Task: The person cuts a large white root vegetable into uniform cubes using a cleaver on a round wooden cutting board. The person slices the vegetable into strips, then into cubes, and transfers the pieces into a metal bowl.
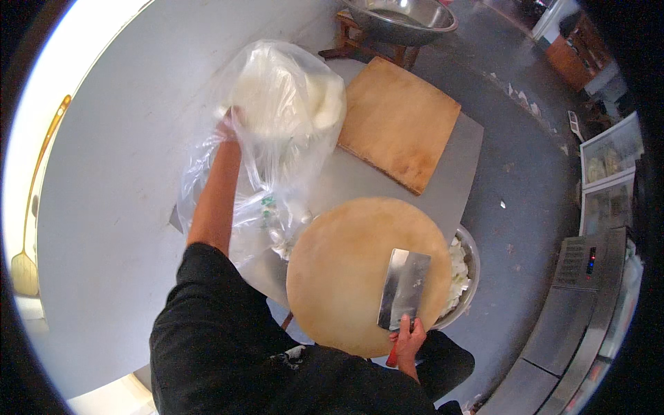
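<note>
My left hand (pixel 230 124) reaches into a large clear plastic bag (pixel 290 88) that holds pale, rounded pieces of food; the film partly covers the hand, and its fingers are blurred. My right hand (pixel 409 340) grips the red handle of a cleaver (pixel 405 288), whose wide steel blade lies over the right part of a round wooden chopping board (pixel 347 275). Beside that board, partly hidden under its right edge, is a metal bowl (pixel 474 275) of white cut pieces (pixel 457 277).
A rectangular wooden board (pixel 399 119) lies on the grey table (pixel 469 150) beyond the round one. A large steel basin (pixel 410 21) rests on a wooden stand at the top. Garlic-like white bulbs (pixel 280 244) touch the bag's lower end. A metal appliance (pixel 576 306) stands at right.
</note>
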The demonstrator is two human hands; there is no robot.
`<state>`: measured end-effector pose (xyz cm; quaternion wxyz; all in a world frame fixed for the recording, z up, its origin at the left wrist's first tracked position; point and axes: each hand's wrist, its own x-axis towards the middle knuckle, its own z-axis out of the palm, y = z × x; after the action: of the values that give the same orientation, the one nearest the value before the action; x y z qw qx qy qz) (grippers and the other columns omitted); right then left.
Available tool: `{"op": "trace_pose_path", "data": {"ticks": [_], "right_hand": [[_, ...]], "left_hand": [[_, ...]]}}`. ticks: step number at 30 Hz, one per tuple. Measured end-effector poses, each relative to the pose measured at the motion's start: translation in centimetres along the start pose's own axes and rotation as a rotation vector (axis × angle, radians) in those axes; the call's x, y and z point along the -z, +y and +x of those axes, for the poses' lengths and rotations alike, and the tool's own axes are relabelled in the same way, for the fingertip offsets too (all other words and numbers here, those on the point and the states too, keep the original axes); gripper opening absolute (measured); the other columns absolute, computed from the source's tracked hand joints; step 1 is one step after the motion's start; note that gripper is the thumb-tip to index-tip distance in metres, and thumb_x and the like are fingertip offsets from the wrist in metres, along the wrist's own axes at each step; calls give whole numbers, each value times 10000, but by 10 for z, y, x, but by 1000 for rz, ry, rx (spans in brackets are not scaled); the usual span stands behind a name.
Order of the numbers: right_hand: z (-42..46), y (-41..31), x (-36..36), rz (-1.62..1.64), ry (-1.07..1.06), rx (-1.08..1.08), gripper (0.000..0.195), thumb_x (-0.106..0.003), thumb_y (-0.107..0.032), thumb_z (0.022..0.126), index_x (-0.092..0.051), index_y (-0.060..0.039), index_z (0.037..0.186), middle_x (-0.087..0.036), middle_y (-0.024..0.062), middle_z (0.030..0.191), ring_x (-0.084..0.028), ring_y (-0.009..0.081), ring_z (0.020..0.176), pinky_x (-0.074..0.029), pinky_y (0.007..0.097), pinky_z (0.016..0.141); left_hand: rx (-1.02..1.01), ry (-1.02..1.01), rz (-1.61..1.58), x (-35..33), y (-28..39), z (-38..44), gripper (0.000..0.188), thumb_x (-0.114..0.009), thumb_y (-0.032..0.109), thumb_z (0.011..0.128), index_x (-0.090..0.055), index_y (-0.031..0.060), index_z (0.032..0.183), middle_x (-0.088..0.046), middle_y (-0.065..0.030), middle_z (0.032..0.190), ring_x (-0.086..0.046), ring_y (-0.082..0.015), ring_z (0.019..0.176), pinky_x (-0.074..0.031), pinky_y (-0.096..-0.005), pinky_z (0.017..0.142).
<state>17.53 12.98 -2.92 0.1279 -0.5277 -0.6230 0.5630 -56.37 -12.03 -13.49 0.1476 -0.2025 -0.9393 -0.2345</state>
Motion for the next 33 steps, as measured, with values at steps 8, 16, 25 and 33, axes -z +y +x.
{"op": "trace_pose_path", "data": {"ticks": [8,16,25,33], "right_hand": [[2,7,5,-39,-35,23,277,-591,-239,939,-511,-16,796,-573,64,622,-553,138,409,-446,281,374],[2,4,7,-81,-62,58,313,-574,-283,952,-493,-27,791,-550,50,579,-546,138,404,-442,287,383],[6,0,6,-108,-90,117,383,-580,-370,950,-480,-34,793,-520,68,600,-567,168,413,-437,286,361],[13,0,15,65,-290,58,296,-617,-305,933,-534,-28,871,-549,42,675,-569,154,451,-447,273,388]], "left_hand": [[884,144,-1822,18,57,-94,366,-516,231,895,-550,42,1206,-609,-123,1144,-594,-294,1029,-495,-432,927],[1206,436,-1359,63,60,-141,358,-655,168,774,-602,9,1091,-644,-105,1027,-631,-271,912,-525,-396,817],[973,-323,-889,221,35,-233,426,-721,77,684,-589,-70,1061,-650,-193,995,-662,-329,914,-552,-429,800],[925,-708,-1025,320,128,-269,498,-704,79,723,-548,-46,1180,-639,-182,1094,-644,-306,992,-514,-403,931]]}}
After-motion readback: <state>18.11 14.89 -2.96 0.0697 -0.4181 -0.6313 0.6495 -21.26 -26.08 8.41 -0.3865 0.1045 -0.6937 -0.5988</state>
